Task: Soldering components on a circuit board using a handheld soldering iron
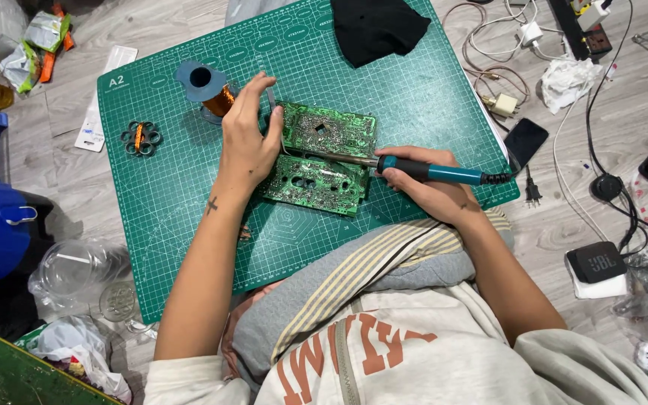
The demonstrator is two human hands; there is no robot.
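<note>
Hands meet over two green printed circuit boards (316,154) lying solder-side up, edge to edge, at the centre of the frame on a green gridded cutting mat (414,97) spread on the grey wooden floor (624,112). I see my left hand (247,142) reaching in from the lower left, forearm straight, palm down on the boards' left edge, fingers pinching a thin strand of solder wire (270,97) that points up. My right hand (429,191) comes from the lower right, wrist bent inward, clenched around one teal-handled soldering iron (421,171); its metal tip lies across the seam between the boards. In the upper left of the mat I count one grey spool of copper wire (208,86) and one small grey ring-shaped part with a copper coil (141,138). One black cloth (376,26) sits at the mat's top edge.
</note>
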